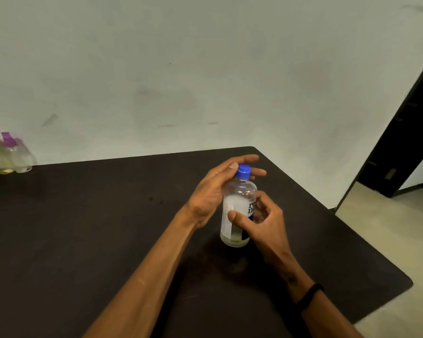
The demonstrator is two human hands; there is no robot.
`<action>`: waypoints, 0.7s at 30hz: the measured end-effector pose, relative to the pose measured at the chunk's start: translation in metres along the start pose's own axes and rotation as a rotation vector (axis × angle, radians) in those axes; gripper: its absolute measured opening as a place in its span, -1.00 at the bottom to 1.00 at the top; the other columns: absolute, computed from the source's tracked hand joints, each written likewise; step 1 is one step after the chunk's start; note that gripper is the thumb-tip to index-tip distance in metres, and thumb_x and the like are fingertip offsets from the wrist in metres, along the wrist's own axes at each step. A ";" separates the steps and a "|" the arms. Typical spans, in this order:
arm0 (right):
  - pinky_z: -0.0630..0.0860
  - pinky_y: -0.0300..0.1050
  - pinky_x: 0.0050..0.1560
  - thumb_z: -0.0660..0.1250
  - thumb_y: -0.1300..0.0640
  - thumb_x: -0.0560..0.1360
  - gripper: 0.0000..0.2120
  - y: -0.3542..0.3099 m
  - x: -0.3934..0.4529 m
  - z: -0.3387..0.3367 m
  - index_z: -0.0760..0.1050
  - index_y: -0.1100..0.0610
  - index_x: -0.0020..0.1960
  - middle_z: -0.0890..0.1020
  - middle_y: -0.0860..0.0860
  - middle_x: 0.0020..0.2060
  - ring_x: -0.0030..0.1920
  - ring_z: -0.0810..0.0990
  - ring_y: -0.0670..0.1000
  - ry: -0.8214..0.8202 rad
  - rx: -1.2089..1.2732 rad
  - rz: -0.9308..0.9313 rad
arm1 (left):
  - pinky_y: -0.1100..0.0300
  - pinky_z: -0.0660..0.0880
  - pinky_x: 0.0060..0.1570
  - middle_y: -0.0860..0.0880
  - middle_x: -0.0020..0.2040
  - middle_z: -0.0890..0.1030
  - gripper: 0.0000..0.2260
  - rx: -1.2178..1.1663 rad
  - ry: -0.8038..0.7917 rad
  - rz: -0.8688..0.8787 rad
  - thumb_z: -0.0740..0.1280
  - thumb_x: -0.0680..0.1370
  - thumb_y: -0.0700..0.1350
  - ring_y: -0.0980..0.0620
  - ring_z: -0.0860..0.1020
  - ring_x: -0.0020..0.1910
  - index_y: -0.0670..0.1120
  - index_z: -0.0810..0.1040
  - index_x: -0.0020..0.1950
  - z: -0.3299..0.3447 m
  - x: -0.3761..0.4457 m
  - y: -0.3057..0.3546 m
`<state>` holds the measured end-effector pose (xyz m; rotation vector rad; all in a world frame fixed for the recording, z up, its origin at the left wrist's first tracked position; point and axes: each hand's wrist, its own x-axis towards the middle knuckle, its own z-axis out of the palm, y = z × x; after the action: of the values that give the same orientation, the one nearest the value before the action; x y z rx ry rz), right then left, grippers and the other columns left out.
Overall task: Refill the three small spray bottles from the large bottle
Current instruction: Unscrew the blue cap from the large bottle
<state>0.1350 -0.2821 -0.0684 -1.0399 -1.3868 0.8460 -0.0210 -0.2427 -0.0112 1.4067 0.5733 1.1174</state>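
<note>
The large clear bottle (237, 211) with a blue cap (243, 172) and a white label stands upright on the dark table (83, 228), holding a little pale liquid at the bottom. My right hand (259, 223) grips its body from the right, thumb across the label. My left hand (213, 189) rests against the bottle's neck, thumb at the blue cap, fingers stretched out behind the cap. The small spray bottles (7, 154) stand in a cluster at the table's far left edge, one with a purple top, partly cut off by the frame.
A pale wall runs behind the table. The table's right edge drops to a light floor (388, 240). A dark door frame (401, 132) stands at the right. A black band sits on my right wrist.
</note>
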 end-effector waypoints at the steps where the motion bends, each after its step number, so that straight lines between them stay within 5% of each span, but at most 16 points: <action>1: 0.66 -0.16 0.08 0.69 0.12 0.34 -0.46 0.000 0.000 0.000 0.57 0.11 0.24 0.74 -0.02 0.10 0.12 0.74 0.01 -0.005 0.015 0.001 | -0.18 0.51 0.40 -0.17 0.30 0.67 -0.64 -0.019 -0.018 -0.003 0.07 0.77 -0.06 -0.18 0.57 0.39 -0.08 0.50 0.49 -0.002 0.000 -0.001; 11: 0.61 -0.35 0.01 0.59 -0.09 0.24 -0.41 -0.008 -0.002 0.003 0.52 -0.03 0.22 0.73 -0.25 0.04 0.08 0.72 -0.17 -0.026 0.036 0.022 | -0.03 0.62 0.25 -0.12 0.17 0.70 -0.71 -0.113 -0.044 0.025 0.17 0.74 -0.16 -0.08 0.64 0.21 -0.08 0.52 0.44 -0.004 -0.003 -0.003; 17: 0.62 -0.32 0.01 0.65 0.24 0.37 -0.48 -0.005 -0.002 0.001 0.52 -0.01 0.21 0.72 -0.29 0.02 0.07 0.72 -0.17 0.013 -0.031 0.002 | 0.05 0.64 0.20 -0.14 0.18 0.73 -0.76 -0.076 0.027 0.068 0.29 0.68 -0.21 -0.06 0.68 0.22 -0.08 0.59 0.33 -0.001 -0.005 0.000; 21: 0.64 -0.27 0.05 0.63 0.24 0.36 -0.48 -0.002 -0.003 -0.001 0.52 0.04 0.24 0.73 -0.17 0.03 0.08 0.73 -0.15 0.055 -0.050 -0.020 | 0.15 0.62 0.17 -0.12 0.19 0.72 -0.76 0.033 0.080 0.136 0.37 0.63 -0.28 -0.02 0.70 0.22 -0.15 0.60 0.29 0.001 -0.004 0.003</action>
<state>0.1354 -0.2856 -0.0675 -1.0782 -1.3758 0.7655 -0.0226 -0.2473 -0.0094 1.4513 0.5618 1.2830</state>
